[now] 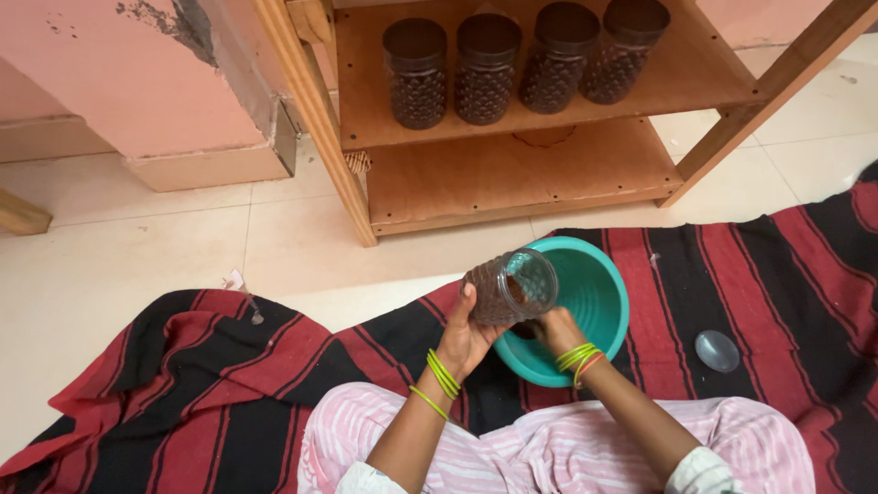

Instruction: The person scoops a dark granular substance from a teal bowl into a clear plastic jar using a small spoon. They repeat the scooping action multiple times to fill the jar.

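Observation:
My left hand (466,334) holds a clear textured plastic jar (510,287), tilted with its open mouth toward a teal bowl (599,302). A little brown stuff shows inside the jar. My right hand (558,329) is just under the jar's mouth, over the bowl's near rim, fingers curled; what it holds is hidden. Both wrists wear green bangles. A clear round lid (716,350) lies on the striped blanket to the right of the bowl.
A red and black striped blanket (229,384) covers the tiled floor under me. A wooden shelf unit (512,174) stands ahead, with several dark-filled jars (485,69) on its upper board. A pink wall base (183,137) is at left.

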